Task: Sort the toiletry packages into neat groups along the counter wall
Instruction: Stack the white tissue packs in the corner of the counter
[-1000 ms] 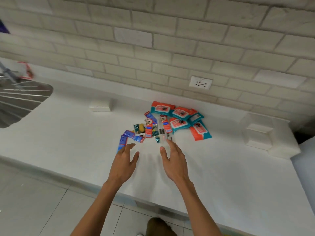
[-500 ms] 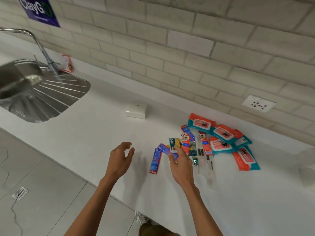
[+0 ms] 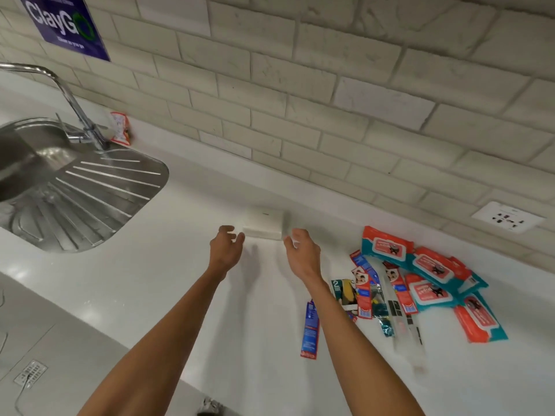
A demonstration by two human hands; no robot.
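Note:
A small white box lies on the white counter near the wall. My left hand is just left of it and my right hand just right of it, both with fingers apart and empty, close to the box's ends. To the right lies a loose pile: several red-and-teal wipe packs, several slim toothbrush packages and a blue package lying apart at the front. My right forearm hides part of the pile.
A steel sink with drainboard and a tap occupy the left. A red-and-white sachet leans by the tap. A wall socket sits above the pile. The counter's front edge runs below my arms, with grey floor beyond.
Both hands have left the package pile and moved up and left to either side of the white box. My view has swung left, bringing the sink in.

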